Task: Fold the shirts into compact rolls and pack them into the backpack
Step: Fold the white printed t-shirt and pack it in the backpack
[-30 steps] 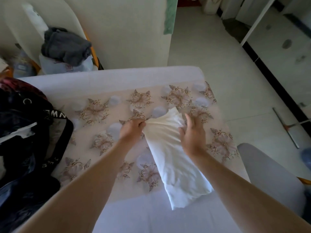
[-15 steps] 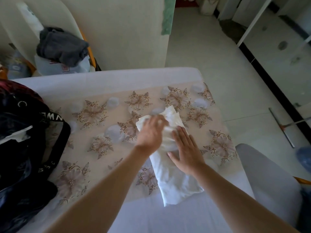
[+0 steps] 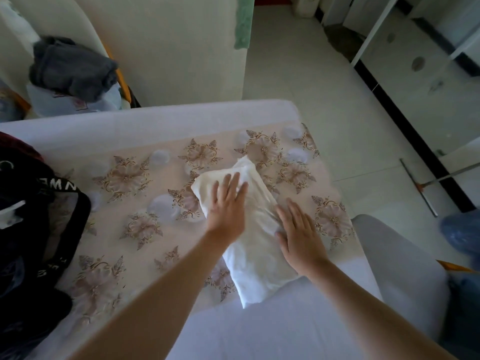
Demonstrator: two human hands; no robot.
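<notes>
1. Roughly: the near end of the white shirt [image 3: 259, 261] sits at lower centre of frame on the plain sheet [image 3: 272, 333]. Its long axis runs up-frame from there, tilting slightly left, onto the floral cloth [image 3: 124, 211].
2. Right hand [image 3: 298, 235]: palm down, fingers straight, flat on the shirt's right edge about mid-length. It grips nothing.
3. Left hand [image 3: 227, 203]: further up-frame, fingers straight and slightly spread, pressing the far half of the shirt. It grips nothing.
4. Far end: a narrow tip pokes out just above the left fingers, centre frame.
5. Judgement: the shirt is a long folded strip, not yet rolled. The roll must travel along that axis. The left hand is nearer the far end and the right hand nearer the near end.
6. Backpack [image 3: 31, 216]: left edge of frame, well apart from the shirt, on the left-hand side. The carry therefore goes leftward across the cloth. Can't tell where its opening faces.
7. Grey garment [image 3: 72, 66]: upper left, off the surface.
</notes>
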